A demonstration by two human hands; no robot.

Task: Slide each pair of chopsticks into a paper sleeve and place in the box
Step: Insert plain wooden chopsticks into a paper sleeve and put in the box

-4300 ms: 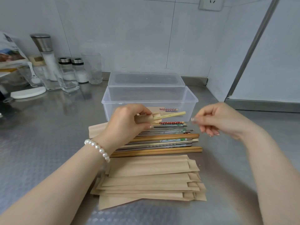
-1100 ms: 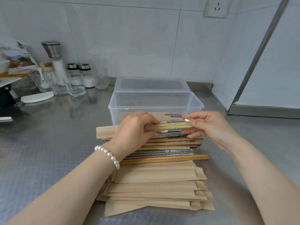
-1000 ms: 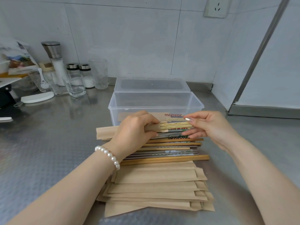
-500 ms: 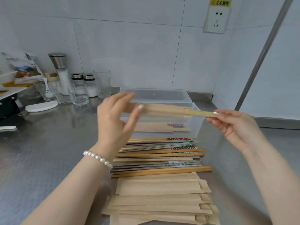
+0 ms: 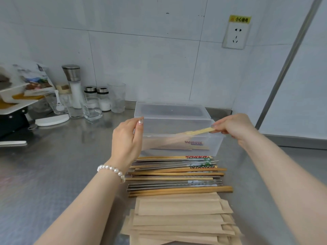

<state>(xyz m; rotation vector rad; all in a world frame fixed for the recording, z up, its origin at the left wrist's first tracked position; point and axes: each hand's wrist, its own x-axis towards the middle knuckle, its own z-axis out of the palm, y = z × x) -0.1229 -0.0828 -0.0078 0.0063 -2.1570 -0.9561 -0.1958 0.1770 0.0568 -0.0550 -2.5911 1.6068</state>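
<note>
Sleeved chopstick pair point(image 5: 192, 134): tilted into clear box point(image 5: 216, 147), above one sleeved pair point(image 5: 178, 146) already inside. Right hand point(image 5: 230, 126) fingers pinch its bare end; left hand point(image 5: 128, 138) fingers straight, free. Judged step: placing; next, lower and release. Loose chopsticks point(image 5: 177, 174) and empty sleeves point(image 5: 178, 218) wait on desk point(image 5: 53, 174); nothing blocks.

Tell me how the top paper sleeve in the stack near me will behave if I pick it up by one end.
The top paper sleeve looks thin and flat, so it will probably droop, weighing little. Its open flap end may crease if pinched. It lies loose on the stack, so lifting it could drag its neighbours.
</note>
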